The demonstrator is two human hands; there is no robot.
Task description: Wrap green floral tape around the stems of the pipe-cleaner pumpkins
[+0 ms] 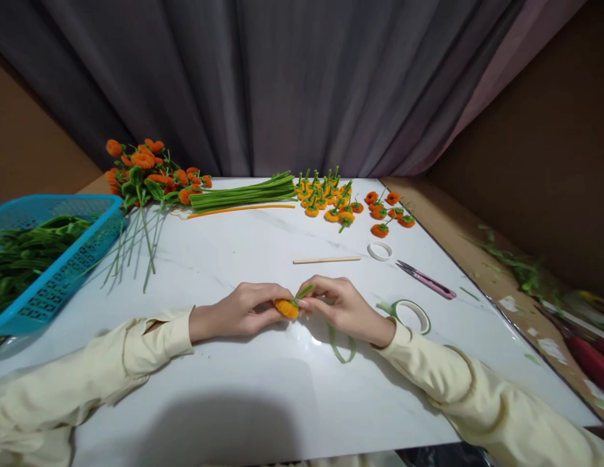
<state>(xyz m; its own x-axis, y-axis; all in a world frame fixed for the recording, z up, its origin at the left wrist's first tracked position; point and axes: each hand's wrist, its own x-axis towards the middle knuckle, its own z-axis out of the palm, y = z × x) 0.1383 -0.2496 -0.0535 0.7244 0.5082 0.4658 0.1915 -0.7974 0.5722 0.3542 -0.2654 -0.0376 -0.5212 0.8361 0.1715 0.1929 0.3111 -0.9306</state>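
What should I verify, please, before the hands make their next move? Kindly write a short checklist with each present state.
1. Left hand holds the yellow-orange flower: ok, between thumb and fingers.
2. Right hand is at the green stem: ok, thumb and fingers close around it.
3. Loose green strip is fastened to the flower: cannot tell; it curls below the right hand and its upper end is hidden.
4. Tape roll is near: ok, flat beside the right wrist.
5. Pink-handled snips lie apart from both hands: ok, on the table beyond the tape roll.
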